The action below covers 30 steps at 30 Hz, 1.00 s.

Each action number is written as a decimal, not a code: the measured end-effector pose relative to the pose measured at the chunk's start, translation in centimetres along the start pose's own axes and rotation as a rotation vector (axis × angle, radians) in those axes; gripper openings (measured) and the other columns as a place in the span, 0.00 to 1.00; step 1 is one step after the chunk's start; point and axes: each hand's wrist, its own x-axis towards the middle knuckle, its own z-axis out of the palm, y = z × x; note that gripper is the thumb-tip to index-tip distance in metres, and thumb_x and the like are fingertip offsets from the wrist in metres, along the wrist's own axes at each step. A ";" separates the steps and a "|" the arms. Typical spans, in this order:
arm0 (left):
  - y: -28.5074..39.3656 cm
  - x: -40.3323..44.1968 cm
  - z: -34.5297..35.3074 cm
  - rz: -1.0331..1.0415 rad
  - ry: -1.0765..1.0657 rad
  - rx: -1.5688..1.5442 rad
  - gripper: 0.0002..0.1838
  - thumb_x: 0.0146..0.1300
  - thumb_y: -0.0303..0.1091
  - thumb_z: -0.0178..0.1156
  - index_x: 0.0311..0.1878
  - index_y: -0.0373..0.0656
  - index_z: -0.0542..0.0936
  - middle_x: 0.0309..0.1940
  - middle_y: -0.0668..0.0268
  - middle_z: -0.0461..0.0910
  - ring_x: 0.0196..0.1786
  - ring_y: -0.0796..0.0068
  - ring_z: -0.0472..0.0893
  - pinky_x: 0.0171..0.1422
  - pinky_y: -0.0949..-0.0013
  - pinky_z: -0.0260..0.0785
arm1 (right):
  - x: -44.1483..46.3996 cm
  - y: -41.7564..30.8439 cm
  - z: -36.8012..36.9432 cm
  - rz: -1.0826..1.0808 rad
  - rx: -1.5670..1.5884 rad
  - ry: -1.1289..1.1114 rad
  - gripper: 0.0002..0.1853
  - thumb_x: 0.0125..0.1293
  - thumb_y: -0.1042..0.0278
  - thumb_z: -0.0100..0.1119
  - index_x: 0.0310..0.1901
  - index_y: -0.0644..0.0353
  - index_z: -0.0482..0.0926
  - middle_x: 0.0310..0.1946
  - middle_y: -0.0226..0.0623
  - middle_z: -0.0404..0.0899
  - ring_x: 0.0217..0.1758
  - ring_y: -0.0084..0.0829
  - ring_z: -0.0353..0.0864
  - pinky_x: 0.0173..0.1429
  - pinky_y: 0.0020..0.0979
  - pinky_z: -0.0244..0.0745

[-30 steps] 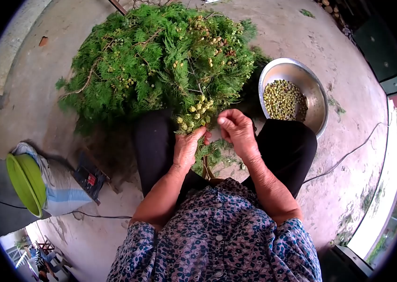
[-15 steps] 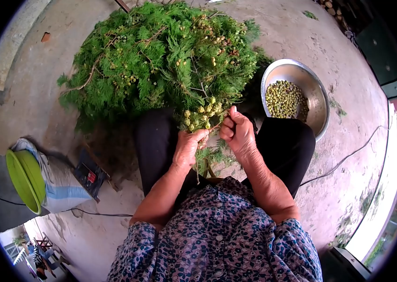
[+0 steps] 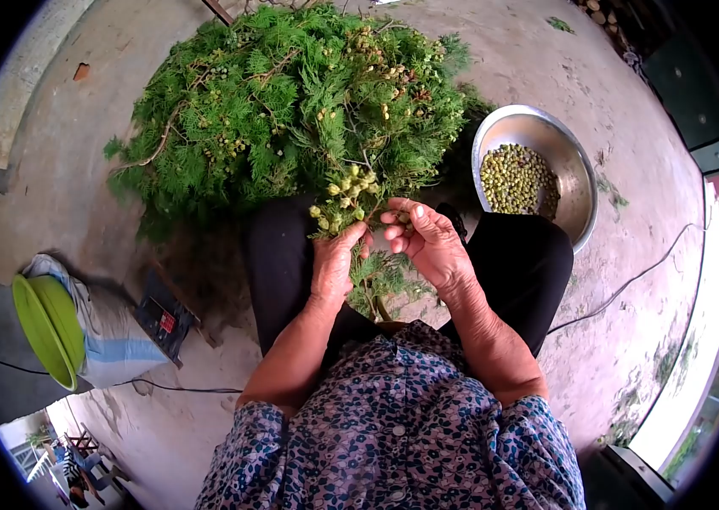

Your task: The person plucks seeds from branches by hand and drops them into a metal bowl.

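Note:
A conifer sprig point(image 3: 349, 194) with several pale green cones is gripped in my left hand point(image 3: 335, 262), its cones standing up above the thumb. Just to the right, my right hand point(image 3: 432, 241) is level with the sprig, thumb and fingers bent together around a small greenish cone point(image 3: 404, 219) that is partly hidden. Beyond both hands lies a big heap of green conifer branches point(image 3: 291, 110) with cones scattered through it. A metal basin point(image 3: 576, 170) beside my right knee holds many loose green cones point(image 3: 517, 178).
A lime-green plastic basin point(image 3: 46, 319) leans by a white and blue sack point(image 3: 117, 336) on the left, near a dark panel point(image 3: 164, 314). A black cable point(image 3: 631, 293) runs across the concrete floor point(image 3: 623, 255) at right. Cut greenery point(image 3: 376, 272) lies between my legs.
The sprig in my left hand has tilted and shifted slightly left. My right hand has moved a little left and down, its closed fingers loosening to show a small cone.

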 end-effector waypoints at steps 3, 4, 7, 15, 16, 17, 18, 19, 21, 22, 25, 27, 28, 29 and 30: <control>0.1 0.3 0.0 0.027 0.038 -0.091 0.10 0.53 0.24 0.58 0.40 0.39 0.75 0.29 0.67 0.78 0.29 0.78 0.75 0.27 0.76 0.65 | -0.2 -0.4 0.9 0.028 -0.045 0.012 0.18 0.65 0.69 0.47 0.53 0.71 0.66 0.42 0.43 0.76 0.36 0.28 0.78 0.38 0.24 0.73; 0.2 0.3 -0.1 0.014 0.024 -0.067 0.11 0.53 0.24 0.58 0.41 0.38 0.75 0.31 0.66 0.79 0.31 0.77 0.76 0.28 0.76 0.65 | -0.2 -0.3 0.8 0.049 -0.133 -0.002 0.18 0.65 0.73 0.45 0.56 0.70 0.64 0.41 0.42 0.75 0.35 0.28 0.77 0.37 0.24 0.73; 0.6 0.3 -0.3 -0.010 -0.013 -0.039 0.12 0.51 0.24 0.60 0.41 0.37 0.75 0.35 0.63 0.80 0.34 0.76 0.78 0.32 0.75 0.67 | -0.2 0.5 0.5 0.022 -0.413 -0.056 0.21 0.66 0.74 0.43 0.60 0.67 0.58 0.40 0.42 0.74 0.34 0.27 0.77 0.35 0.25 0.74; -0.6 0.6 -0.2 -0.041 -0.006 -0.005 0.13 0.47 0.19 0.63 0.39 0.36 0.77 0.33 0.65 0.79 0.33 0.77 0.77 0.40 0.74 0.70 | -0.3 1.8 0.9 -0.199 -1.158 -0.065 0.35 0.57 0.81 0.45 0.66 0.55 0.45 0.38 0.42 0.77 0.24 0.27 0.73 0.32 0.27 0.71; -0.6 0.6 -0.2 -0.058 0.046 -0.008 0.13 0.47 0.19 0.63 0.38 0.36 0.78 0.33 0.66 0.79 0.32 0.77 0.77 0.40 0.74 0.71 | -0.5 1.6 1.3 -0.169 -1.119 -0.031 0.30 0.59 0.81 0.43 0.64 0.58 0.51 0.36 0.42 0.76 0.25 0.26 0.75 0.31 0.26 0.72; -0.5 0.5 -0.1 -0.058 0.046 -0.008 0.13 0.47 0.19 0.63 0.38 0.36 0.78 0.33 0.66 0.79 0.32 0.77 0.77 0.40 0.74 0.71 | -0.4 1.7 1.2 -0.169 -1.118 -0.031 0.30 0.59 0.81 0.43 0.64 0.58 0.51 0.36 0.42 0.76 0.25 0.26 0.75 0.31 0.26 0.72; -0.3 0.4 -0.1 -0.041 0.069 -0.003 0.11 0.47 0.20 0.64 0.36 0.36 0.78 0.31 0.66 0.79 0.31 0.77 0.77 0.37 0.74 0.69 | -0.3 1.9 0.9 -0.152 -0.887 0.069 0.25 0.60 0.80 0.42 0.61 0.60 0.56 0.35 0.41 0.76 0.25 0.26 0.75 0.30 0.25 0.72; -0.2 0.3 0.0 -0.024 0.092 0.002 0.10 0.46 0.21 0.64 0.35 0.36 0.79 0.29 0.66 0.79 0.29 0.77 0.76 0.34 0.75 0.68 | -0.1 2.1 0.5 -0.134 -0.655 0.164 0.21 0.62 0.80 0.41 0.57 0.62 0.62 0.34 0.41 0.75 0.26 0.25 0.76 0.30 0.25 0.73; -0.2 0.3 -0.4 -0.055 0.093 0.035 0.10 0.46 0.21 0.65 0.34 0.37 0.78 0.28 0.67 0.79 0.27 0.79 0.74 0.28 0.76 0.64 | 0.3 1.9 -0.7 -0.190 -0.499 0.215 0.10 0.66 0.76 0.40 0.45 0.65 0.70 0.31 0.38 0.74 0.27 0.22 0.75 0.27 0.22 0.71; -0.1 0.2 -0.4 -0.049 0.066 0.079 0.11 0.46 0.20 0.64 0.35 0.37 0.78 0.29 0.67 0.79 0.28 0.79 0.75 0.31 0.76 0.66 | 0.3 1.5 -0.3 -0.194 -0.473 0.189 0.09 0.65 0.74 0.43 0.44 0.65 0.71 0.28 0.36 0.74 0.25 0.20 0.74 0.26 0.21 0.70; -0.1 0.0 -0.2 -0.064 -0.002 0.189 0.12 0.46 0.18 0.63 0.37 0.36 0.77 0.30 0.67 0.79 0.30 0.79 0.75 0.34 0.75 0.68 | -0.2 0.5 1.0 -0.164 -0.686 0.099 0.07 0.63 0.70 0.52 0.38 0.64 0.75 0.20 0.29 0.74 0.20 0.16 0.69 0.23 0.18 0.65; -0.9 0.3 -0.1 0.008 -0.022 0.146 0.12 0.47 0.18 0.62 0.38 0.36 0.76 0.32 0.67 0.78 0.31 0.79 0.75 0.35 0.75 0.69 | -0.4 0.8 2.0 -0.174 -0.765 0.162 0.06 0.61 0.72 0.54 0.38 0.64 0.77 0.20 0.27 0.73 0.19 0.14 0.69 0.23 0.17 0.65; -1.1 0.3 -0.2 0.002 -0.047 0.102 0.13 0.48 0.18 0.60 0.39 0.36 0.76 0.34 0.67 0.78 0.32 0.79 0.75 0.36 0.74 0.69 | -0.2 1.2 1.9 -0.204 -0.793 0.185 0.07 0.59 0.74 0.56 0.39 0.65 0.76 0.23 0.29 0.75 0.22 0.17 0.71 0.26 0.20 0.67; -1.3 0.2 -0.3 0.001 -0.048 0.104 0.13 0.48 0.18 0.60 0.39 0.36 0.76 0.34 0.67 0.78 0.32 0.79 0.75 0.36 0.74 0.69 | 0.0 1.7 1.5 -0.235 -0.820 0.207 0.09 0.57 0.75 0.57 0.40 0.66 0.76 0.26 0.32 0.76 0.24 0.20 0.74 0.28 0.22 0.70; -1.4 0.1 -0.5 0.014 -0.058 0.195 0.13 0.48 0.18 0.59 0.39 0.35 0.76 0.33 0.67 0.78 0.32 0.79 0.75 0.36 0.74 0.69 | 0.2 2.1 0.9 -0.236 -0.818 0.208 0.09 0.57 0.75 0.57 0.40 0.66 0.76 0.26 0.32 0.76 0.24 0.20 0.74 0.28 0.22 0.70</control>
